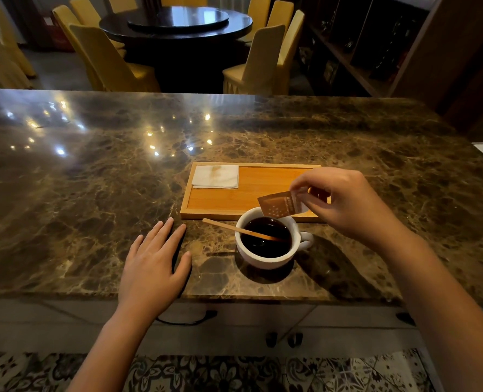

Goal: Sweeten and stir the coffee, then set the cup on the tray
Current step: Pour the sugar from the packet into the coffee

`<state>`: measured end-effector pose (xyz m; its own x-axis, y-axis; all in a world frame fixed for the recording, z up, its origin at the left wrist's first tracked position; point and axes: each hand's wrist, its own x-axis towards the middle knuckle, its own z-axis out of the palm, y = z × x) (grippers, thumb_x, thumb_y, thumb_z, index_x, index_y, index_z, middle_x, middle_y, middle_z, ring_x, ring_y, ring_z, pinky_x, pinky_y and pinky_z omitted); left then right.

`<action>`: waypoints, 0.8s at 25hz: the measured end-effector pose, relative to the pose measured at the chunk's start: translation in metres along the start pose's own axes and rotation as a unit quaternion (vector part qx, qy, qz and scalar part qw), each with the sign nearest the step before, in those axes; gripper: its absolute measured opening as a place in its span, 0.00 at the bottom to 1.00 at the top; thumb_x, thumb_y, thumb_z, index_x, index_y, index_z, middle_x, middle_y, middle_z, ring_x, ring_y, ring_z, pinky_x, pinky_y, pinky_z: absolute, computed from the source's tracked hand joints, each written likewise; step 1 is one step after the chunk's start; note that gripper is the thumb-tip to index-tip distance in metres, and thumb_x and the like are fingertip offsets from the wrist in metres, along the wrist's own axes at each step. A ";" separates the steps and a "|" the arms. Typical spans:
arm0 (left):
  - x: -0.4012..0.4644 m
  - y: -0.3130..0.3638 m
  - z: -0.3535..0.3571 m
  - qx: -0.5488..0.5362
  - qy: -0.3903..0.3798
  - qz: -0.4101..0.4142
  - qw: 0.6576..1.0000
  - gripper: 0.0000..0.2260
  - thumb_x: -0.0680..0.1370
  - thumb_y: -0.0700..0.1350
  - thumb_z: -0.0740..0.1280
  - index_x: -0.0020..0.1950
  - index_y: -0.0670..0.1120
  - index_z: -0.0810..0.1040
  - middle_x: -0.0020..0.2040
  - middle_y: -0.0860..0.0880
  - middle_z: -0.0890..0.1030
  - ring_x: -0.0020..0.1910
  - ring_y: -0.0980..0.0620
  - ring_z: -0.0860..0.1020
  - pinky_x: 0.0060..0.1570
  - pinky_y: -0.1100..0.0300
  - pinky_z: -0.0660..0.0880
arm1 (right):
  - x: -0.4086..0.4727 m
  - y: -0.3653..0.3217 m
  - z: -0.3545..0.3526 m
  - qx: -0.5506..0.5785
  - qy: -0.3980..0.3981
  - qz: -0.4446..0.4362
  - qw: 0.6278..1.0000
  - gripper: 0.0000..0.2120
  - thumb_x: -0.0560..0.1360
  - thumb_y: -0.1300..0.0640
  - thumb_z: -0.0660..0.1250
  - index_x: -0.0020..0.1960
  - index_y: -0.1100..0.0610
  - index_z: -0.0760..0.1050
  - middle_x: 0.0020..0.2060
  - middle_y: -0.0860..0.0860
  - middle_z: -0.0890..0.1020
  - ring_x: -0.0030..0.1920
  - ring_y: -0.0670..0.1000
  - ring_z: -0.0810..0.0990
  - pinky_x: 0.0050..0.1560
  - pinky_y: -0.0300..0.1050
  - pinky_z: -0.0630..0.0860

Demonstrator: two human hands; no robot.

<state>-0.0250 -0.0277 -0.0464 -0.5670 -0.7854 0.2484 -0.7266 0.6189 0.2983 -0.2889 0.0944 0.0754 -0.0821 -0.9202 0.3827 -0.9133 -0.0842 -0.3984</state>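
A white cup [265, 258] of dark coffee stands on the marble counter, just in front of a wooden tray [251, 193]. A thin wooden stir stick [229, 226] leans in the coffee and pokes out over the cup's left rim. My right hand [344, 205] pinches a brown sugar packet [279, 207] by its upper right corner and holds it tilted above the cup's far rim. My left hand [155, 264] lies flat on the counter to the left of the cup, fingers spread, holding nothing.
A folded white napkin [216, 176] lies in the tray's far left corner. The marble counter [93, 179] stretches wide to the left and behind. Beyond it are a dark round table [178, 24] with yellow chairs and shelving at the right.
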 end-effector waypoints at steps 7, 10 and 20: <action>0.000 -0.001 0.000 0.000 -0.005 -0.002 1.000 0.26 0.74 0.57 0.52 0.70 0.50 0.64 0.72 0.46 0.64 0.72 0.51 0.58 0.69 0.48 0.54 | 0.001 -0.001 -0.004 -0.011 -0.002 -0.025 1.000 0.06 0.71 0.67 0.68 0.47 0.60 0.80 0.40 0.55 0.83 0.38 0.53 0.79 0.38 0.48 0.76; 0.000 0.000 0.000 -0.002 -0.005 -0.003 1.000 0.26 0.74 0.58 0.51 0.70 0.50 0.64 0.72 0.46 0.64 0.72 0.51 0.58 0.70 0.48 0.54 | 0.001 0.000 -0.003 -0.006 -0.004 -0.023 1.000 0.06 0.71 0.67 0.68 0.46 0.61 0.80 0.39 0.55 0.83 0.38 0.54 0.79 0.38 0.49 0.76; 0.000 0.000 -0.001 -0.005 -0.009 -0.004 1.000 0.28 0.73 0.60 0.48 0.70 0.50 0.63 0.72 0.46 0.63 0.72 0.52 0.57 0.70 0.47 0.54 | -0.008 0.024 0.020 0.360 0.081 0.231 0.900 0.03 0.73 0.67 0.65 0.43 0.61 0.76 0.37 0.57 0.81 0.32 0.47 0.82 0.34 0.36 0.80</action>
<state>-0.0241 -0.0277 -0.0456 -0.5683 -0.7904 0.2288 -0.7272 0.6125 0.3098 -0.3024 0.0921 0.0466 -0.4969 -0.8579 0.1305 -0.2761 0.0138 -0.9610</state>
